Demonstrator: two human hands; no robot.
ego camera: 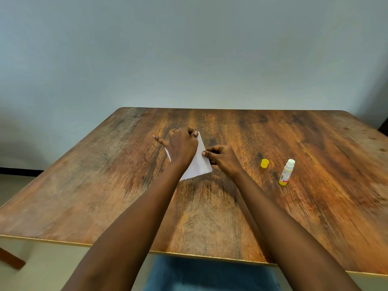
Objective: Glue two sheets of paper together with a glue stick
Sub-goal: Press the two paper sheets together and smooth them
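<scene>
White paper (199, 164) lies on the wooden table (294, 206) near its middle. My left hand (181, 147) lies over the paper's left part, thumb and fingers curled at its far corner, little finger stretched out to the left. My right hand (221, 157) pinches the paper's right edge between thumb and forefinger. Whether one sheet or two lie there cannot be told. The glue stick (286, 172), yellow and white, stands uncapped to the right, apart from both hands. Its yellow cap (264, 163) sits on the table just left of it.
A pale wall rises behind the table's far edge. The near table edge (189, 254) runs across the bottom, with blue fabric on my lap below it. A dark object (384, 127) shows at the far right edge.
</scene>
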